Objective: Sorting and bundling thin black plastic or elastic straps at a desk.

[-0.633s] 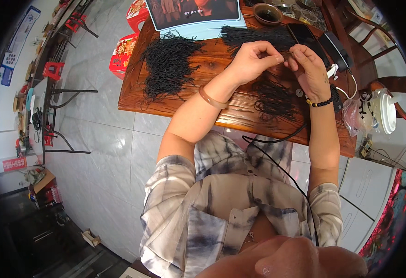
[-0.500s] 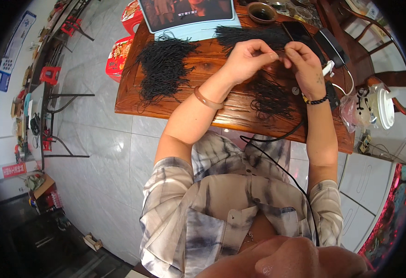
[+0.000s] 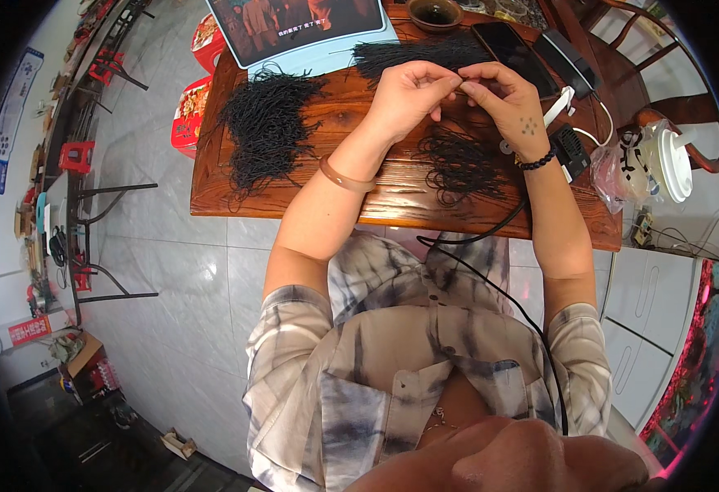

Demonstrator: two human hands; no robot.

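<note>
My left hand (image 3: 411, 100) and my right hand (image 3: 507, 105) meet tip to tip above the wooden table (image 3: 351, 123), each with thumb and fingers pinched together. Whatever lies in the pinch is too small and hidden to name. Just below the hands lies a loose bundle of black cords (image 3: 462, 168). Beyond them another black cord bundle (image 3: 413, 56) stretches across the table. To the left, a larger pile of black cords (image 3: 267, 135) spreads near the table's left side.
At the back stand a tablet (image 3: 302, 29) and a brown bowl (image 3: 435, 13). A phone (image 3: 513, 56), a black box-shaped device (image 3: 566, 61) and a white plug (image 3: 559, 107) lie to the right. A white-lidded cup (image 3: 671, 168) is at the right edge. A black cable (image 3: 490, 283) hangs across my lap.
My fingertips, slightly apart before, now touch. My right hand has turned so more of its back shows. The whole view has shifted, with the table and its things sitting further left.
</note>
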